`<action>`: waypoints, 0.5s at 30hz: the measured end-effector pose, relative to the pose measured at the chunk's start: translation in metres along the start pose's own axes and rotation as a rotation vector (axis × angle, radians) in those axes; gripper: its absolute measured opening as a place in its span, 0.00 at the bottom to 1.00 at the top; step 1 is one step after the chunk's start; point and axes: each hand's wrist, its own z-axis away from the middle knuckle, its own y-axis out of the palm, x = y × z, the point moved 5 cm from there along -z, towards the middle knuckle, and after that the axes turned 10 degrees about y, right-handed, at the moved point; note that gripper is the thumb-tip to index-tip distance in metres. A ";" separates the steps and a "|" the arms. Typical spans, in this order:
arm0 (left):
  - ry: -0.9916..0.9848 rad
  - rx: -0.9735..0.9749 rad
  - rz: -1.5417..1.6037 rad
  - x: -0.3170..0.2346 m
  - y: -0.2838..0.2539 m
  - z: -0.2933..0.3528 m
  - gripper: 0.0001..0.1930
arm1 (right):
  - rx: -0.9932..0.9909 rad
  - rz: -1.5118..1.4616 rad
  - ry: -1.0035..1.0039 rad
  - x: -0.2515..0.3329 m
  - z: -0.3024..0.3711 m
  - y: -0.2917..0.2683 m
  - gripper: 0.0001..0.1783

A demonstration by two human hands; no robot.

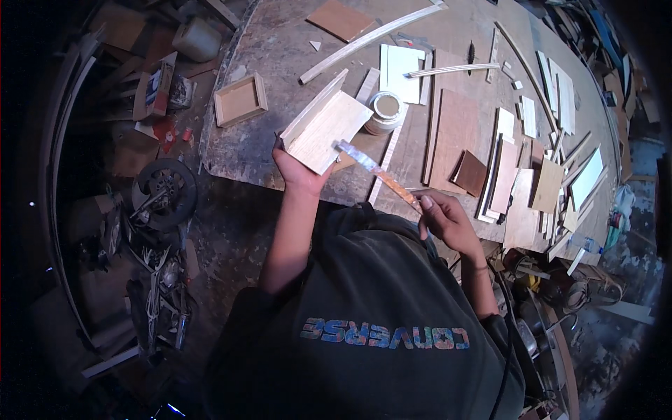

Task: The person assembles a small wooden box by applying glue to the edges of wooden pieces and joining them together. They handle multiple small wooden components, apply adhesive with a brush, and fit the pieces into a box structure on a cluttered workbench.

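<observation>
Two hands working. Right hand (446,218): closed round a paintbrush (388,183), its tip at a pale wooden piece (327,131). Left hand (299,170): gripping that piece from below, over the bench (241,155) edge. Beside it, a jar (384,115); farther, a curved strip (371,43).

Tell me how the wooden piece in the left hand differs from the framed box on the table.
The wooden piece is held in the left hand; the framed box lies on the table. The wooden piece looks paler; the framed box has a browner floor. Both look wooden.
</observation>
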 end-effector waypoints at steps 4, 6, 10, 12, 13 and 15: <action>0.050 0.006 -0.040 0.002 0.001 -0.002 0.32 | -0.011 0.039 -0.105 -0.008 -0.017 0.015 0.19; 0.069 -0.039 -0.079 0.004 -0.001 -0.003 0.32 | -0.015 0.095 -0.121 -0.013 -0.019 0.017 0.18; 0.037 -0.034 -0.022 0.004 0.001 -0.003 0.32 | -0.005 0.148 -0.093 -0.006 -0.010 0.017 0.18; 0.040 -0.070 -0.046 0.004 -0.002 -0.003 0.32 | -0.017 0.132 -0.110 0.001 -0.005 0.015 0.18; 0.047 -0.074 -0.066 0.004 -0.004 -0.003 0.31 | -0.023 0.114 -0.115 0.004 -0.004 0.013 0.18; 0.061 -0.082 -0.106 0.004 -0.005 -0.005 0.31 | -0.027 0.097 -0.110 0.008 -0.003 0.010 0.18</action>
